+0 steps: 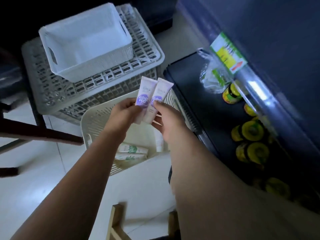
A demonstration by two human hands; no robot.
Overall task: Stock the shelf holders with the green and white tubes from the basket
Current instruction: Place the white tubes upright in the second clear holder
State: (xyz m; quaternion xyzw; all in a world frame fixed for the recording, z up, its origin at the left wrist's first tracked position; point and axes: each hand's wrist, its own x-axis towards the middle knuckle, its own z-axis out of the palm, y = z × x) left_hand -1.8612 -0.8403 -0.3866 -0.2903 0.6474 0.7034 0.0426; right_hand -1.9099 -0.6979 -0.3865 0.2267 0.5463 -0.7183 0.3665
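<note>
Left hand (126, 110) pinches left purple tube (145, 90), right hand (168, 122) pinches right purple tube (161, 93)

No writing can be read; the purple labels on the two tubes (160, 92) are blurred; the green and yellow shelf tag (228, 52) also.

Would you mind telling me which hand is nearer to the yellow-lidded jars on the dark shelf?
Right. The right hand holds tubes just left of the jars, beside the shelf edge. The left hand sits farther left, beyond the right one.
</note>
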